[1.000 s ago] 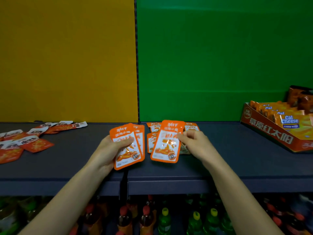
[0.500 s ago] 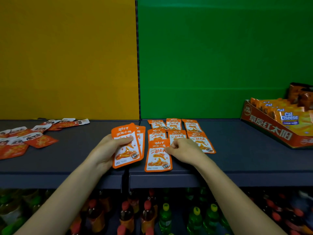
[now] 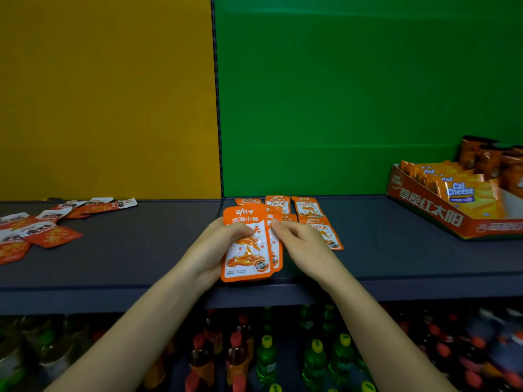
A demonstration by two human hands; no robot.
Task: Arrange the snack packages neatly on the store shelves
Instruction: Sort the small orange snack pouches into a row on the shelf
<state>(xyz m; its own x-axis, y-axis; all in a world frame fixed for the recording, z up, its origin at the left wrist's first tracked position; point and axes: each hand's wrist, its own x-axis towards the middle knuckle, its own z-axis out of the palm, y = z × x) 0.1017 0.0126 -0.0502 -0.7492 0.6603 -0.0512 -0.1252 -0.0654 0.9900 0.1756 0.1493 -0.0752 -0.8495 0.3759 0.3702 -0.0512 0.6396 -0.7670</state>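
I saw the left hand (image 3: 209, 250) clamped round an orange sachet stack (image 3: 246, 260) well left of the Cal Cheese box (image 3: 430, 211), the right hand (image 3: 305, 247) pinching its edge

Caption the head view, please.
Left hand holds stacked orange snack packets; right hand pinches the stack's edge, above the shelf.

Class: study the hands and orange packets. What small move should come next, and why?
Probably the right hand draws one packet off the stack held by the left hand, since its fingertips touch the stack's edge and laid-out packets lie behind.
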